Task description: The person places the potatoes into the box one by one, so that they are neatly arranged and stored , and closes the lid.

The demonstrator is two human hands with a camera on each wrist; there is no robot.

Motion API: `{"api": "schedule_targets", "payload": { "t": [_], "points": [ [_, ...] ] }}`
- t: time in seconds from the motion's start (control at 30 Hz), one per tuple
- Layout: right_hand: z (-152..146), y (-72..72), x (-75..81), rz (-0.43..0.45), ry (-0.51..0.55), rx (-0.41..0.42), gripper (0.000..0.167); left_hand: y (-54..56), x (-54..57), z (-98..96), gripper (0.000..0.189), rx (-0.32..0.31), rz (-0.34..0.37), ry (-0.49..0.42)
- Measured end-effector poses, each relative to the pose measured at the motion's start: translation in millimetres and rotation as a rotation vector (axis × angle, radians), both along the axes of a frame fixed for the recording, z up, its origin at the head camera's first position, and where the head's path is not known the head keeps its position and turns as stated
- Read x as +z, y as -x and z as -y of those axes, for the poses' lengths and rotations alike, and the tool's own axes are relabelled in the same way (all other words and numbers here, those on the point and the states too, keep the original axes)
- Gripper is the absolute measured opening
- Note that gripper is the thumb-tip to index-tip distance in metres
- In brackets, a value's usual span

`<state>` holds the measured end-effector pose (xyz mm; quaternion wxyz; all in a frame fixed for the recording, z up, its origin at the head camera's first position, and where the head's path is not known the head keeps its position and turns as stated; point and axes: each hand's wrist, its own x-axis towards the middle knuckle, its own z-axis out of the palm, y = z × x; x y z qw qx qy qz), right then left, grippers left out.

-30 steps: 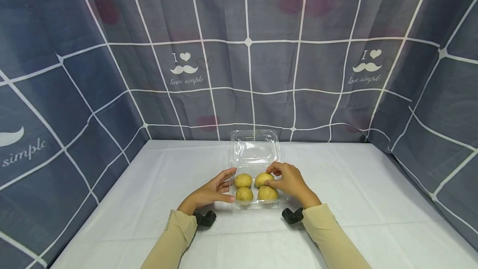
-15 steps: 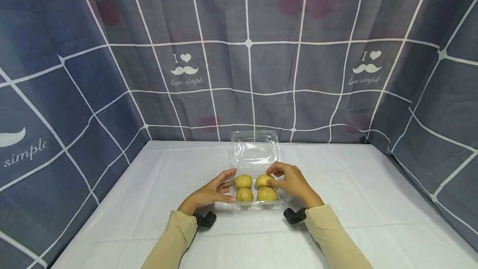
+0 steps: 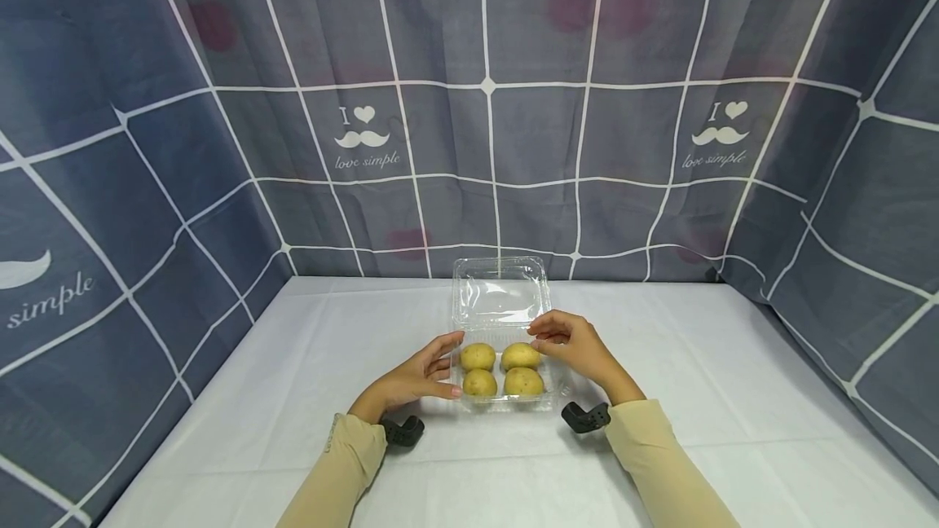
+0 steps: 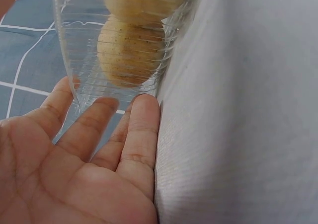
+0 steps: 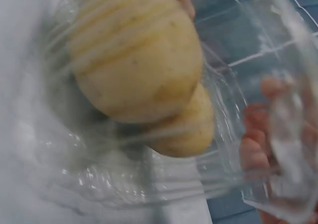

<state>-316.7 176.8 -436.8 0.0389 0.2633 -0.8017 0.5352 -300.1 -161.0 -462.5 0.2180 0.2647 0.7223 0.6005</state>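
Observation:
A clear plastic clamshell box (image 3: 502,296) stands with its lid up, holding several potatoes in two rows. My left hand (image 3: 418,373) rests along the box's left wall, thumb by the front corner. Those fingers (image 4: 144,129) extend to the ribbed plastic beside a potato (image 4: 131,52) in the left wrist view. Over the back right corner is my right hand (image 3: 579,349), its fingertips right at the edge of the back right potato (image 3: 520,355). In front of that one lies another potato (image 3: 524,381). Through blurred plastic, the right wrist view shows fingers (image 5: 256,139) and potatoes (image 5: 134,50).
A white cloth (image 3: 293,446) covers the table under the box. Dark grid-patterned curtains (image 3: 535,129) rise behind the table and along both sides. A black wrist device (image 3: 585,417) hangs at the right wrist, another black device (image 3: 403,430) at the left.
My right hand has let go of the back right potato and drawn slightly up and to the right. The potatoes on the right have shifted a little. The left hand stays put.

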Motion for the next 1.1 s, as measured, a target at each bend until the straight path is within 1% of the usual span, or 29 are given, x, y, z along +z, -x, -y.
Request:
{"api": "schedule_targets", "payload": {
  "t": [0.1,0.2,0.33,0.47,0.67,0.9,1.1],
  "points": [
    [-2.8,1.6,-1.2,0.054,0.059,0.001,0.024,0.2,-0.6,0.0,0.103,0.003,0.006,0.002],
    [-6.3,2.7,-1.5,0.090,0.109,0.004,0.027,0.3,-0.3,-0.7,0.103,0.004,0.010,0.001],
    [-10.8,4.5,-2.1,0.116,0.171,0.003,0.030,0.3,0.5,-1.4,0.103,0.001,0.008,-0.001],
    [-14.7,6.6,-3.1,0.149,0.209,-0.004,0.034,0.0,1.1,-1.4,0.103,0.000,0.005,-0.002],
    [-18.1,10.8,-3.6,0.173,0.235,-0.006,0.036,-0.1,0.6,-1.1,0.103,0.004,0.000,-0.005],
    [-22.4,14.9,2.6,0.161,0.228,-0.053,0.033,0.0,0.0,-0.5,0.103,0.003,0.001,-0.006],
    [-27.3,18.5,5.6,0.181,0.217,-0.084,0.034,-1.0,1.5,0.1,0.103,-0.001,0.002,-0.012]
  ]
}}
